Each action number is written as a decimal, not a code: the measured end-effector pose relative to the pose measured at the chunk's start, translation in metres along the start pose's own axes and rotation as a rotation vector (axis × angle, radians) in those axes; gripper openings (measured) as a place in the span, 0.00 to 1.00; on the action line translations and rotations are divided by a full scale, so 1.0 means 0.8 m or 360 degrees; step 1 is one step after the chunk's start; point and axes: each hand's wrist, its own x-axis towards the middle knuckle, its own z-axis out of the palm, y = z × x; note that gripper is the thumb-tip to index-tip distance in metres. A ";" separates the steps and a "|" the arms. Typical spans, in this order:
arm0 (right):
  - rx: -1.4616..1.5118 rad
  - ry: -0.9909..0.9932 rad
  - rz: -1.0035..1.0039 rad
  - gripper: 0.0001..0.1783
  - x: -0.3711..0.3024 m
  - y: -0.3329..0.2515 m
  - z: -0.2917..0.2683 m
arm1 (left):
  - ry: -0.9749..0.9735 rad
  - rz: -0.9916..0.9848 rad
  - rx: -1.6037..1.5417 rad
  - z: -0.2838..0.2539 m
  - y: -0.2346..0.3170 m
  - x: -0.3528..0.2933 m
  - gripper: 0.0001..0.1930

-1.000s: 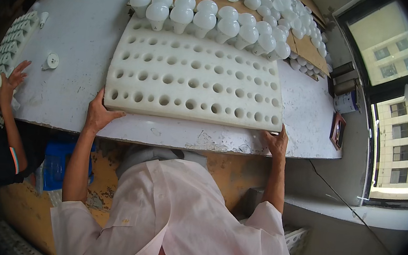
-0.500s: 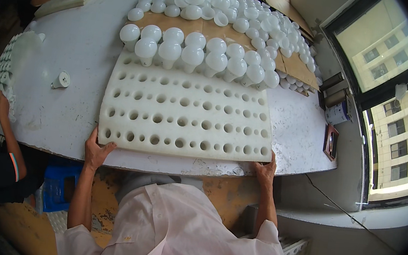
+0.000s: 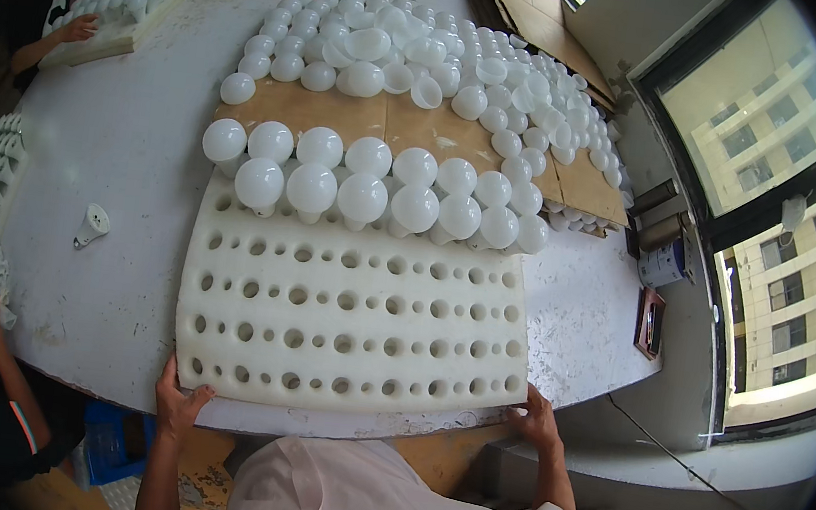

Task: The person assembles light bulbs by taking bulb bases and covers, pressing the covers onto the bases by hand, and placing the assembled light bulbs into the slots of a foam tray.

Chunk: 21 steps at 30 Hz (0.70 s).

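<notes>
A white foam tray (image 3: 370, 326) with rows of round holes lies on the table in front of me. Two rows of white light bulbs (image 3: 363, 194), domes up, stand along its far end; the nearer holes hold nothing. At the near left corner, my left hand (image 3: 177, 408) is closed on the tray's edge, thumb toward the front face. My right hand (image 3: 538, 423) grips the near right corner, its fingertips against the side. Beyond the bulbs, many white dome covers (image 3: 367, 44) are heaped on brown cardboard (image 3: 344, 114).
A lone bulb (image 3: 92, 226) lies on the white table (image 3: 100, 311) to the left. Other people's hands (image 3: 77, 28) are beside trays of bulbs at the left. A window (image 3: 776, 297), a tin (image 3: 664, 264) and a small reddish-brown box (image 3: 651, 323) are at the right.
The view has tipped farther up the table, so the tray, bulbs and my hands appear lower in the picture. Both hands remain at the tray's near corners.
</notes>
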 end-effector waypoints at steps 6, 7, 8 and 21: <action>0.0137 0.0693 -0.0322 0.19 0.196 -0.081 -0.103 | -0.0085 -0.0002 -0.0125 -0.055 -0.014 -0.003 0.42; 0.0015 0.0766 -0.0395 0.19 0.228 -0.103 -0.114 | -0.0070 0.0009 0.0101 -0.073 -0.014 0.018 0.35; -0.0097 0.0752 -0.0478 0.19 0.265 -0.100 -0.134 | 0.0054 -0.0017 0.0389 -0.084 -0.009 0.041 0.29; -0.0928 0.0304 -0.0482 0.39 0.573 -0.116 -0.158 | 0.0434 -0.0059 0.1730 -0.242 -0.029 0.277 0.36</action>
